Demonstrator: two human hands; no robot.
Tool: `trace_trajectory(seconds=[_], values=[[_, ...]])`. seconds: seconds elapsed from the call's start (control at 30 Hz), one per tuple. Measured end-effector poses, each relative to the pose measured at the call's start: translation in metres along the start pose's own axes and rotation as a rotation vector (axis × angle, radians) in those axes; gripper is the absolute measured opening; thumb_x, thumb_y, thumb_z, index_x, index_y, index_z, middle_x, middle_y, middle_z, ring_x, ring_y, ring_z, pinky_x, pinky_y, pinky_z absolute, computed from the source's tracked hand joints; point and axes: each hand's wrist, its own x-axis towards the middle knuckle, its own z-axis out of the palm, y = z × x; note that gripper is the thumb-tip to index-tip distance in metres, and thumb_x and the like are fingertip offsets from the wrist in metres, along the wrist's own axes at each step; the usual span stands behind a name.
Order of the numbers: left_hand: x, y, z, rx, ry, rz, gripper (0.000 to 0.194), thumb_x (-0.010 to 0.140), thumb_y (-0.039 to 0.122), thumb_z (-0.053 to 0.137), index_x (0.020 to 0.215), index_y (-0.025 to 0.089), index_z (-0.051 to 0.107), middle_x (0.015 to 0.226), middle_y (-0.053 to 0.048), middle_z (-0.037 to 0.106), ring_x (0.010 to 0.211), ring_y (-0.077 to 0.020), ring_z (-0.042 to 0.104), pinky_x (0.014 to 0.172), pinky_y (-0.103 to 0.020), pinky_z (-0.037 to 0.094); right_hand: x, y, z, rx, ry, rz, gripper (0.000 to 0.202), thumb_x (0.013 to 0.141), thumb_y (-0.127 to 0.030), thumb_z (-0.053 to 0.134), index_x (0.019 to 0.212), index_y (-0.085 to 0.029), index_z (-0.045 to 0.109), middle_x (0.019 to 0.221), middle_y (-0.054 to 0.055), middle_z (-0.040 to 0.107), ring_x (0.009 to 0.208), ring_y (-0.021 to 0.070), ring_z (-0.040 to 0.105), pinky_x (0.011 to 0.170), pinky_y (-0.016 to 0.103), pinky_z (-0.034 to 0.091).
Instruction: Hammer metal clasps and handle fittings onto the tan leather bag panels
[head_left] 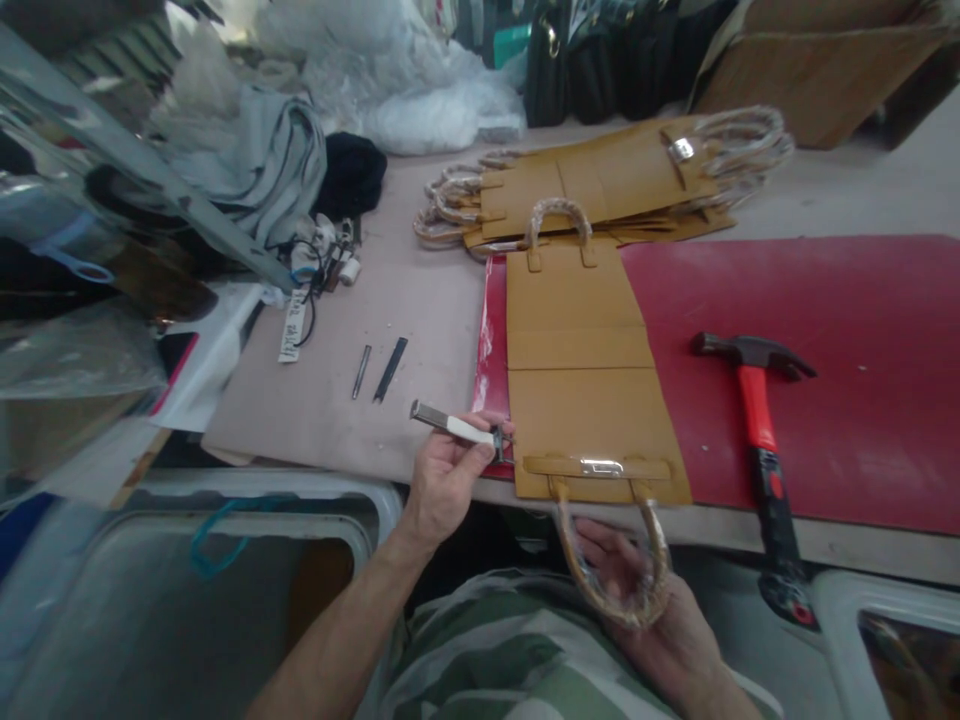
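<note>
A tan leather bag panel [581, 390] lies flat on a red mat [825, 400], with a plastic-wrapped handle at each end and a metal plate near its lower edge. My left hand [446, 480] holds a metal punch tool [457, 428] at the panel's lower left edge, its prongs pointing right. Below the table edge, my right hand [645, 600] is at the lower handle [622, 610], palm up behind the loop, fingers loosely curled and partly hidden; whether they grip it is unclear. A claw hammer [757, 410] with a red and black grip lies right of the panel.
Two small metal tools [391, 370] lie left of the mat. Stacked tan panels [592, 180] with wrapped handles sit behind. Further back are plastic wrapping, dark bags and a cardboard box [817, 80]. A metal bar [150, 165] slants across the left; plastic bins [225, 600] stand below.
</note>
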Motion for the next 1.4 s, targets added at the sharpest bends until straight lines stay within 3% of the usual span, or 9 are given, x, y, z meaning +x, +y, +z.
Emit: trace_trajectory(seconds=[0.07, 0.17, 0.27, 0.43, 0.53, 0.7, 0.9, 1.4], values=[[-0.001, 0.001, 0.006, 0.003, -0.029, -0.015, 0.019, 0.090, 0.029, 0.073, 0.102, 0.018, 0.063, 0.118, -0.009, 0.071, 0.107, -0.0226, 0.073, 0.093, -0.037, 0.061, 0.010, -0.004, 0.008, -0.084, -0.103, 0.037, 0.035, 0.072, -0.040, 0.084, 0.098, -0.016, 0.080, 0.093, 0.013, 0.077, 0.044, 0.0062, 0.049, 0.039, 0.018, 0.036], [-0.003, 0.007, 0.012, 0.030, -0.071, -0.026, 0.020, 0.091, 0.030, 0.072, 0.103, 0.018, 0.063, 0.117, -0.010, 0.072, 0.105, -0.0230, 0.074, 0.095, -0.039, 0.061, 0.016, -0.009, 0.022, -0.215, -0.195, 0.100, 0.047, 0.068, -0.054, 0.085, 0.095, -0.016, 0.079, 0.068, 0.009, 0.073, 0.034, 0.0024, 0.031, 0.034, 0.017, 0.019], [-0.007, 0.010, 0.015, 0.091, -0.083, -0.031, 0.021, 0.092, 0.033, 0.071, 0.104, 0.018, 0.063, 0.116, -0.012, 0.074, 0.106, -0.0243, 0.074, 0.097, -0.041, 0.059, 0.013, -0.010, 0.037, -0.339, -0.213, 0.073, 0.055, 0.064, -0.062, 0.085, 0.090, -0.015, 0.078, 0.061, 0.007, 0.068, 0.039, 0.0065, 0.041, 0.038, 0.019, 0.025], [-0.011, 0.007, 0.019, 0.114, -0.055, -0.027, 0.022, 0.092, 0.034, 0.071, 0.105, 0.019, 0.062, 0.115, -0.011, 0.074, 0.103, -0.0233, 0.074, 0.097, -0.040, 0.059, 0.002, -0.016, 0.060, -0.381, -0.105, -0.165, 0.049, 0.060, -0.060, 0.087, 0.082, -0.017, 0.077, 0.068, 0.007, 0.070, 0.053, 0.0130, 0.054, 0.049, 0.024, 0.040], [-0.011, 0.008, 0.020, 0.132, -0.048, -0.017, 0.020, 0.094, 0.032, 0.069, 0.106, 0.019, 0.062, 0.114, -0.009, 0.075, 0.103, -0.0224, 0.074, 0.095, -0.037, 0.059, 0.002, -0.022, 0.072, -0.351, -0.071, -0.119, 0.052, 0.061, -0.064, 0.085, 0.080, -0.017, 0.076, 0.077, 0.010, 0.073, 0.058, 0.0145, 0.056, 0.052, 0.026, 0.041], [-0.010, 0.012, 0.021, 0.194, -0.062, -0.020, 0.019, 0.095, 0.032, 0.067, 0.108, 0.018, 0.064, 0.113, -0.010, 0.074, 0.103, -0.0223, 0.074, 0.092, -0.034, 0.060, 0.007, -0.021, 0.084, -0.455, -0.009, -0.115, 0.053, 0.064, -0.067, 0.082, 0.059, -0.016, 0.069, 0.060, 0.004, 0.061, 0.057, 0.0128, 0.052, 0.057, 0.027, 0.041], [-0.013, 0.017, 0.018, 0.179, -0.063, -0.035, 0.021, 0.095, 0.033, 0.066, 0.109, 0.017, 0.065, 0.111, -0.010, 0.074, 0.101, -0.0218, 0.073, 0.093, -0.035, 0.059, 0.009, -0.005, 0.081, -0.407, 0.034, -0.155, 0.043, 0.063, -0.057, 0.085, 0.058, -0.018, 0.067, 0.061, 0.002, 0.058, 0.060, 0.0138, 0.048, 0.061, 0.029, 0.040], [-0.022, 0.031, 0.019, 0.116, -0.073, -0.021, 0.017, 0.096, 0.028, 0.066, 0.108, 0.015, 0.063, 0.109, -0.010, 0.075, 0.101, -0.0209, 0.074, 0.093, -0.033, 0.061, 0.022, 0.002, 0.065, -0.486, -0.153, -0.241, 0.043, 0.070, -0.058, 0.079, 0.054, -0.021, 0.065, 0.063, 0.002, 0.057, 0.067, 0.0166, 0.049, 0.070, 0.032, 0.041]])
